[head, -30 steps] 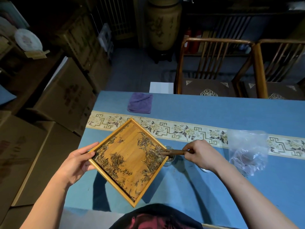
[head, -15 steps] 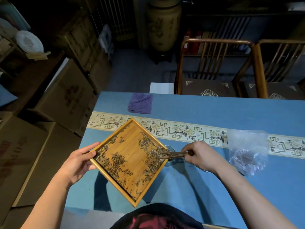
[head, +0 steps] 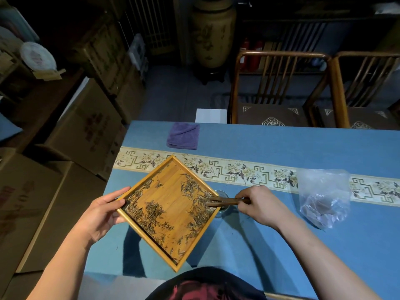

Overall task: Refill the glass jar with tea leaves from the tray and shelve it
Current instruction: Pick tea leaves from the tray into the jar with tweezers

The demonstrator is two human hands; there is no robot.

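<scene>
My left hand (head: 101, 215) grips the left corner of a square bamboo tray (head: 171, 204), held tilted above the blue table. Dark tea leaves (head: 194, 195) lie scattered over the tray, thickest near its right corner. My right hand (head: 259, 204) holds a thin wooden scoop (head: 225, 201) whose tip rests on the leaves at that right corner. The glass jar (head: 224, 198) stands on the table under that corner; only part of its rim shows.
A crumpled clear plastic bag (head: 324, 195) lies at the right. A folded purple cloth (head: 183, 135) sits near the far edge. Two wooden chairs (head: 279, 87) stand behind the table (head: 281, 146). Cardboard boxes (head: 86, 131) fill the floor at the left.
The scoop's tip has slid left from the tray's right edge onto the leaves. The tray and my left hand have hardly moved.
</scene>
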